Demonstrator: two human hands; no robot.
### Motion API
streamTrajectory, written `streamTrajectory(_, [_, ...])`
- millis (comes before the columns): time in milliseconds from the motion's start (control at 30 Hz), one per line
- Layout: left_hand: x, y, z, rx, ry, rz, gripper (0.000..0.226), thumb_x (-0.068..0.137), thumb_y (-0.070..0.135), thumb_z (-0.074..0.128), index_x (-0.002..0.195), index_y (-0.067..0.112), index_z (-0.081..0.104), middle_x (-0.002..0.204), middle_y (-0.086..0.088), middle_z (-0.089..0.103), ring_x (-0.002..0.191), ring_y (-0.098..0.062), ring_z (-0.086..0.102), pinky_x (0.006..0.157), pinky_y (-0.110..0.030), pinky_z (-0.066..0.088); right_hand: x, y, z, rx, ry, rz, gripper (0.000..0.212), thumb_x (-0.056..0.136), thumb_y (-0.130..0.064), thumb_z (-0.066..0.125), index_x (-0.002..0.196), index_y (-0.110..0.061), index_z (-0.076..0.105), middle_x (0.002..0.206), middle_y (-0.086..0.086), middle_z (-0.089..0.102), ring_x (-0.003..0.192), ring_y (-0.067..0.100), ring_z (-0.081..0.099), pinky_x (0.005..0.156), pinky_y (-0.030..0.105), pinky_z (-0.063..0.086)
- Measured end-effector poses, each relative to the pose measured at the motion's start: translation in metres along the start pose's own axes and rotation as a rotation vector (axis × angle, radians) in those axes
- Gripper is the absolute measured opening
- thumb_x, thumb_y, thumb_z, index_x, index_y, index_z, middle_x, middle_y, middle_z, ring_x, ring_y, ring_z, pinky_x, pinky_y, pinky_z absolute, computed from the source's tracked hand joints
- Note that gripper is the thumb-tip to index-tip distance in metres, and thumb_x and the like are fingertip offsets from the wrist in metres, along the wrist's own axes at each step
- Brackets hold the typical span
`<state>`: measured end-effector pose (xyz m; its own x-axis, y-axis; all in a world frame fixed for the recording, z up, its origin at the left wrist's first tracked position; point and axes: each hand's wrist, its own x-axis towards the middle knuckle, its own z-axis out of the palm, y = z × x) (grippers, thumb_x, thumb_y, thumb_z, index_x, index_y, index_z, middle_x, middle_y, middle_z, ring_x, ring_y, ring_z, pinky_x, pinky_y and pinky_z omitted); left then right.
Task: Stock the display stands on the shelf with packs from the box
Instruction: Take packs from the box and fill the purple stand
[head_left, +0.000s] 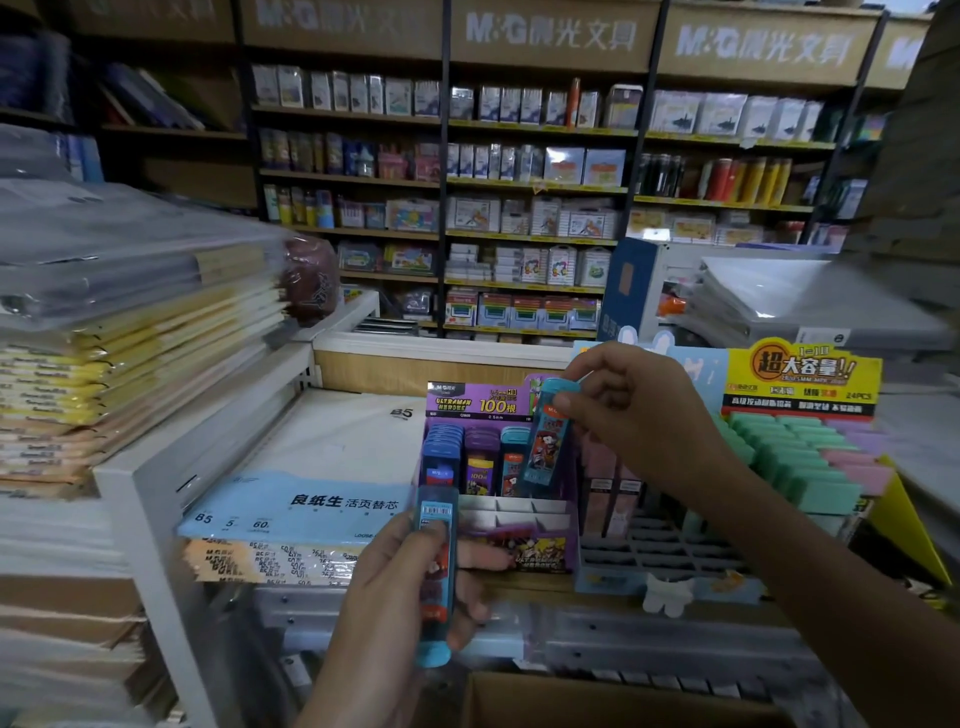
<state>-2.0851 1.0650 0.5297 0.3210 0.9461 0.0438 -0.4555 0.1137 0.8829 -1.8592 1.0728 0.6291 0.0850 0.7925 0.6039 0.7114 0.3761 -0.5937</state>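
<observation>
Holding a pack in each hand here, head view only. The left pack (437, 577) is a slim, flat, translucent blue plastic case with rounded ends. It stands upright with its long axis near vertical, barcode end up and its back to the camera. The left hand (395, 587) has its grip curled round the lower half, in front of the shelf (530, 586) edge and above the brown cardboard box (597, 696).

The right pack (545, 447) has the same shape but in teal, with a glossy cartoon label facing the camera. Its long axis is upright with the top leaning a bit right. The right hand (634, 410) has a narrow pinch grip on the top end. The lower end hangs over the back right of the purple stand (540, 551); can't tell if it touches anything.

That stand is printed card with grey dividers. Dark blue, purple and teal packs stand upright in its back rows.

Next to it on the right are a pale blue grid stand (670, 556) and a yellow stand (802, 374) with matte mint and pink blocks. A wrapped paper pad (322, 499) lies flat on the left.
</observation>
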Motion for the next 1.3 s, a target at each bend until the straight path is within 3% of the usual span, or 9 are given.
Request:
streamTrajectory(133, [0.004,0.001,-0.002,-0.009,0.032,0.002,0.022,0.105,0.009,0.04,0.117,-0.007,0.05,0.084,-0.037,0.07,0.038,-0.028,0.055,0.032,-0.022,0.035,0.006,0.003,0.006,0.009,-0.027,-0.018,0.011,0.086,-0.007,0.076,0.092,-0.011,0.067,0.073,0.013,0.07,0.069,0.031,0.069,0.067,0.047,0.058])
streamTrajectory(500, [0.012,-0.002,-0.004,-0.022,0.048,0.029,0.016,0.104,0.006,0.042,0.104,-0.001,0.056,0.076,-0.032,0.068,0.039,-0.024,0.051,0.032,-0.021,0.035,0.011,0.014,0.021,-0.205,-0.073,-0.132,0.012,0.082,-0.016,0.081,0.086,-0.023,0.072,0.076,-0.006,0.065,0.07,0.012,0.06,0.063,0.02,0.053])
streamTrajectory(667, [0.016,-0.002,-0.005,-0.026,0.027,0.027,0.017,0.104,0.007,0.044,0.105,0.002,0.06,0.076,-0.031,0.068,0.04,-0.024,0.051,0.033,-0.023,0.036,0.006,0.018,0.031,-0.374,-0.111,-0.204,0.014,0.08,-0.03,0.082,0.084,-0.021,0.073,0.083,-0.01,0.058,0.072,0.005,0.052,0.067,0.022,0.046])
streamTrajectory(767, [0.017,-0.002,-0.006,-0.026,0.022,0.026,0.017,0.104,0.006,0.044,0.104,0.001,0.06,0.077,-0.031,0.068,0.04,-0.024,0.05,0.034,-0.022,0.035,0.001,0.02,0.035,-0.463,-0.106,-0.237,0.022,0.074,-0.032,0.086,0.085,-0.018,0.073,0.084,-0.008,0.062,0.08,0.01,0.053,0.077,0.029,0.046])
streamTrajectory(933, [0.017,0.003,-0.005,-0.04,0.019,0.017,0.018,0.101,0.0,0.043,0.101,-0.003,0.061,0.076,-0.03,0.066,0.04,-0.024,0.049,0.034,-0.021,0.034,0.0,0.016,0.037,-0.52,-0.095,-0.247,0.025,0.073,-0.035,0.087,0.085,-0.02,0.072,0.083,-0.006,0.068,0.079,0.01,0.051,0.08,0.035,0.047])
streamTrajectory(1100, [0.018,0.008,-0.003,0.028,0.023,0.044,0.029,0.094,-0.007,0.046,0.08,0.004,0.069,0.069,-0.022,0.062,0.044,-0.024,0.049,0.036,-0.022,0.036,-0.001,0.01,0.026,-0.492,-0.066,-0.229,0.028,0.082,-0.049,0.075,0.088,-0.022,0.074,0.082,-0.009,0.068,0.078,0.01,0.059,0.077,0.028,0.047])
streamTrajectory(1233, [0.019,0.013,-0.008,0.263,-0.014,0.147,0.028,0.098,0.002,0.054,0.084,0.017,0.074,0.064,-0.018,0.063,0.048,-0.026,0.051,0.042,-0.029,0.043,-0.012,0.015,0.002,-0.319,0.1,-0.183,0.009,0.091,-0.025,0.07,0.085,-0.019,0.073,0.078,-0.009,0.068,0.073,0.007,0.062,0.069,0.028,0.052])
streamTrajectory(1300, [0.018,0.018,-0.011,0.382,-0.033,0.212,0.027,0.098,0.009,0.06,0.091,0.027,0.078,0.065,-0.014,0.067,0.049,-0.024,0.059,0.048,-0.024,0.049,-0.02,0.023,-0.01,-0.277,0.146,-0.146,0.01,0.091,-0.016,0.07,0.082,-0.02,0.071,0.078,-0.011,0.067,0.075,0.006,0.063,0.068,0.024,0.051])
